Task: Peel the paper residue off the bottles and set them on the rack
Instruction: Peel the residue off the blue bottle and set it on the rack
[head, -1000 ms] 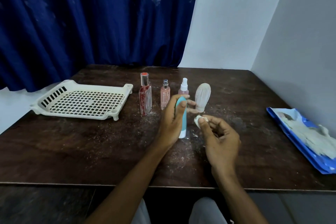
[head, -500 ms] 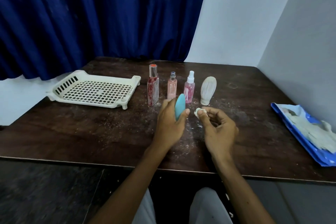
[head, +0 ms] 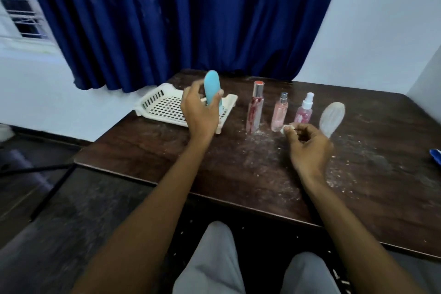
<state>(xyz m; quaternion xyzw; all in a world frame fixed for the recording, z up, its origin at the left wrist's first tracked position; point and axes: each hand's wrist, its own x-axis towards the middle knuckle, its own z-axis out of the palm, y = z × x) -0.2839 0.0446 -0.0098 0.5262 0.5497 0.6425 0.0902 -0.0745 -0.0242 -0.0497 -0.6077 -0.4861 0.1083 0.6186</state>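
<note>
Fingers of my left hand (head: 199, 112) wrap around the blue bottle (head: 212, 89), gripping it upright above the near right corner of the white rack (head: 162, 107). My right hand (head: 307, 145) hovers over the dark table (head: 238, 162), thumb and fingertips pinching a small wad of white paper residue (head: 286, 128). Behind it a red bottle (head: 255, 108), a pink bottle (head: 279, 112), a pink spray bottle (head: 304, 108) and a frosted bottle (head: 331, 118) stand in a row beside the rack, with paper crumbs scattered around them.

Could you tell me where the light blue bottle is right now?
The left hand holds the light blue bottle upright over the white rack, left of the red bottle.
</note>
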